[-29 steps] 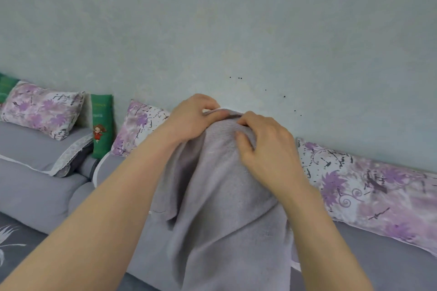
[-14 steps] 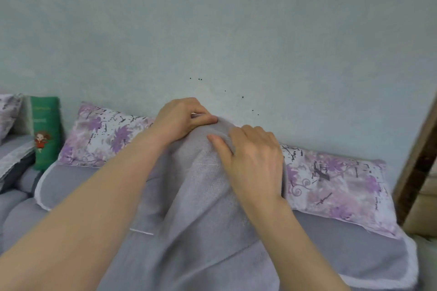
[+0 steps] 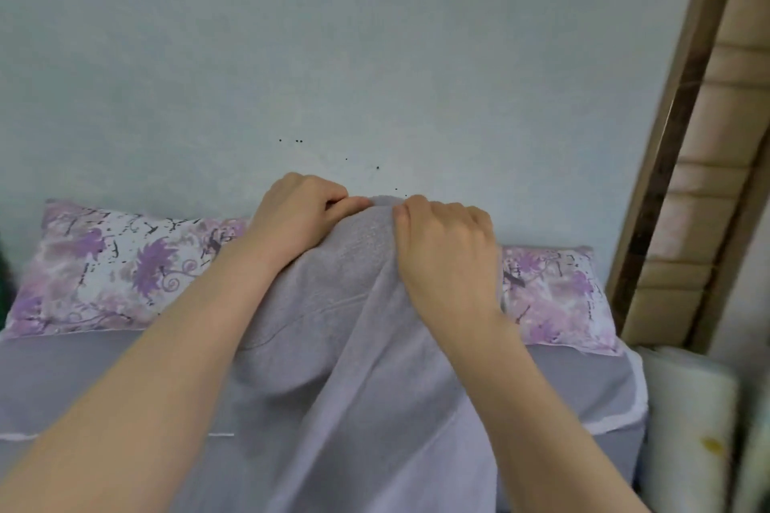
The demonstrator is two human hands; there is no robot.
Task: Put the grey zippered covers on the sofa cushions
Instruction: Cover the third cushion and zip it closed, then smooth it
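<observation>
Grey on grey here, so bear with me. Biggest first: a pale blue-green painted wall [image 3: 375, 54] at the back, then the long grey fabric sofa seat [image 3: 83, 379] with white piping along its edge. The soft grey fabric cover [image 3: 358, 346] is held up by its top in front of the seat and drapes down out of view. Can't tell if there's a cushion inside it yet. A purple floral pillow on the left [image 3: 125, 267] and a matching floral pillow on the right [image 3: 558, 292] lean against the wall behind it.

What's new: in the last second the view swung right, and the right hand [image 3: 448, 250] slid up off the cover's face to its top edge. So now it sits just beside the left hand [image 3: 300, 217]. Both grips are narrow and pinching the cover's top.

My guess is they're hunting for a corner or the opening, so the fitting has barely started.

There's open room above and to the left. It's tight on the right, with a brown wooden door frame [image 3: 666, 162] and a white rolled pad [image 3: 687, 429] just beside the seat end.
</observation>
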